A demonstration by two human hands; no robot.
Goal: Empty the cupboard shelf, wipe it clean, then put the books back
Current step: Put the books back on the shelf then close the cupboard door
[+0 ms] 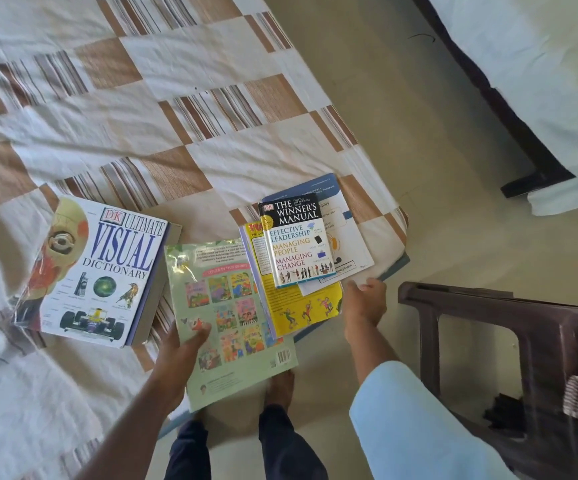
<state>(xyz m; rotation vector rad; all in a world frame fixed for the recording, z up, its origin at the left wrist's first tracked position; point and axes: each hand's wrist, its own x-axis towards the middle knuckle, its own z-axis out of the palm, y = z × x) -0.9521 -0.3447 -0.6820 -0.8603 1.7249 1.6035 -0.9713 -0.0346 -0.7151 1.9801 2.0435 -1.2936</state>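
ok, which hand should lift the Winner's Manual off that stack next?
Right. The right hand is open and empty beside the stack, nearest The Winner's Manual. The left hand already grips the green book.

Soft, even daylight, faint shadows; mild glare on the glossy green book [232,313]; wide-angle bending and blur toward edges.

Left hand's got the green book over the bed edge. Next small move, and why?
Probably lower the green book flat onto the bed and let go. The left hand pinches its near-left edge, and much of it overhangs the floor. The dictionary and the Winner's Manual stack already lie there; the right hand holds nothing.
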